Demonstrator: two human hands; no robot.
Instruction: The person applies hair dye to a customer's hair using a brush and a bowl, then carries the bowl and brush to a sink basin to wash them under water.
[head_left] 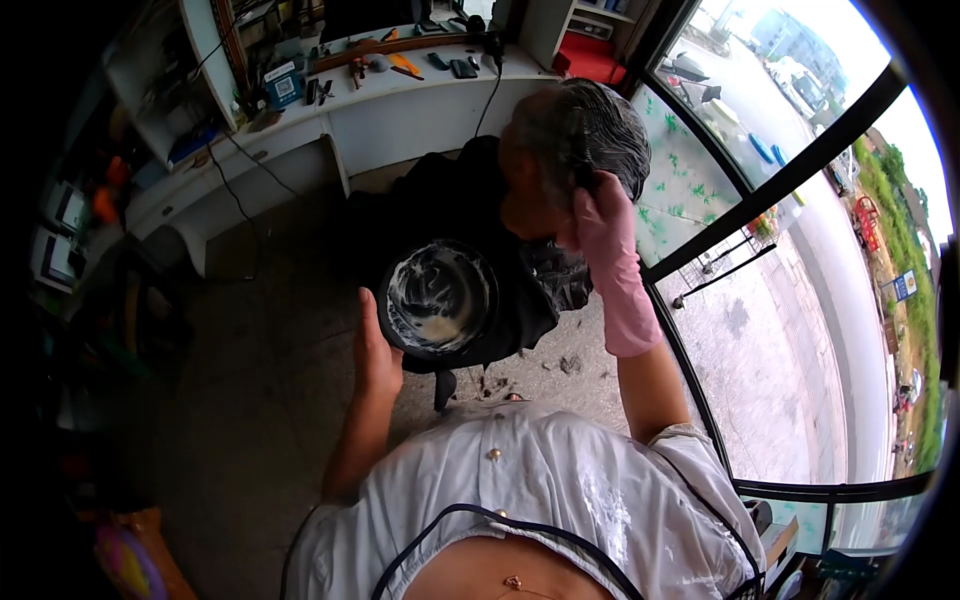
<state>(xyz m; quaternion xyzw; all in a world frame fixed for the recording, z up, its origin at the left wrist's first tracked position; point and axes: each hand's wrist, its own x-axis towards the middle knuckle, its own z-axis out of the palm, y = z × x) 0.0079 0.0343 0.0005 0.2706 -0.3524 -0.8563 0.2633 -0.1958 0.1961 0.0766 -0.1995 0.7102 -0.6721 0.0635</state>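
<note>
My left hand (378,350) holds a black bowl (440,298) by its left side, thumb up along the rim. Pale cream is smeared around the inside of the bowl. A pink glove covers my right hand (603,225), whose fingers are pinched together at the side of a seated person's head (590,130). What those fingers grip is dark and too hidden to name. The person's hair looks wet and combed back, and a black cape (450,205) drapes the body. The bowl is in front of the cape, below and left of the head.
A white counter (345,95) with small tools runs along the wall under a mirror. Cords hang from it. Glass panels with a black frame (765,200) stand close on my right. Another person's arm (155,550) shows at the lower left.
</note>
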